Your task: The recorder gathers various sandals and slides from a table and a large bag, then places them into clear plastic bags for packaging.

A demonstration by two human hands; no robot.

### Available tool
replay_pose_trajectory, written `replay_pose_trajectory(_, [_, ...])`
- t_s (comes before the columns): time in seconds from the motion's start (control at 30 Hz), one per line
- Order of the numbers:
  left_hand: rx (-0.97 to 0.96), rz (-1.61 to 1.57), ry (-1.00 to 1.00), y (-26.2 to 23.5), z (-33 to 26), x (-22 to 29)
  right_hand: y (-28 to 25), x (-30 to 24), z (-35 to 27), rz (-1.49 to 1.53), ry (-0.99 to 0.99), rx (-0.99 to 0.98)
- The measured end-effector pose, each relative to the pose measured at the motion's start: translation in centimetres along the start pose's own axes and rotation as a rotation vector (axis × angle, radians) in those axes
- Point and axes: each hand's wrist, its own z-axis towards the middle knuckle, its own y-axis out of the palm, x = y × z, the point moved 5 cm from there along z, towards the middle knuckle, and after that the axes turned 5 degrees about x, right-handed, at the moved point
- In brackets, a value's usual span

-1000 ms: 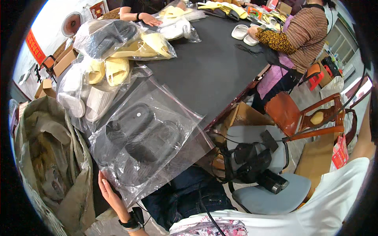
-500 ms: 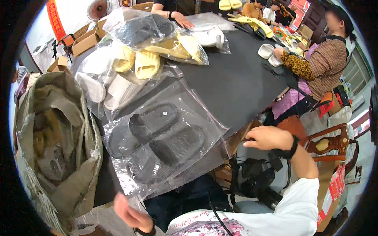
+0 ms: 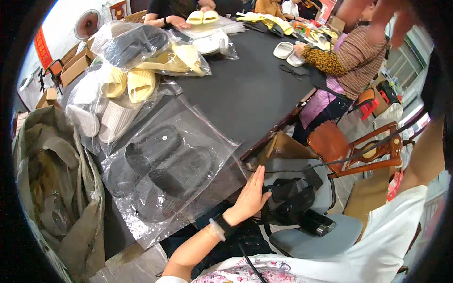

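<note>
My left hand [image 3: 247,200] is open and empty, its fingers straight, beside the near right corner of a clear plastic bag [image 3: 214,141]. Inside that bag lie black slippers [image 3: 181,170], flat on the dark table. Raised at the top right, my right hand [image 3: 382,21] looks blurred and is partly cut off by the frame. Its fingers appear spread, with nothing seen between them. Beyond the black pair are bagged slippers in white [image 3: 118,120], yellow [image 3: 141,85] and dark grey [image 3: 130,47].
A large olive sack [image 3: 49,174] stands at the left. Chairs, one with a grey seat [image 3: 311,240] bearing a black bag [image 3: 290,198], are at the right. A person in a patterned top [image 3: 361,61] handles white slippers [image 3: 284,50] across the dark table [image 3: 231,99].
My left hand has come from the lower left to the bag's right corner. My right hand has risen to the top right. The whole view has shifted, and the table things sit further left.
</note>
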Motion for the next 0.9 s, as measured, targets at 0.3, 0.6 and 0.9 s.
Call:
replay_pose_trajectory(0.3, [-0.486,0.249,-0.089,5.5,-0.2,-6.5,-0.7,6.5,-2.2,0.140,-0.027,-0.133])
replay_pose_trajectory(0.6, [-0.113,0.265,-0.331,-0.5,-0.1,-3.8,2.9,12.6,-3.3,0.337,-0.099,-0.289])
replay_pose_trajectory(0.9, [-0.300,-0.736,-0.457,-4.8,0.4,7.8,25.3,6.6,-9.6,0.416,-0.845,-0.419])
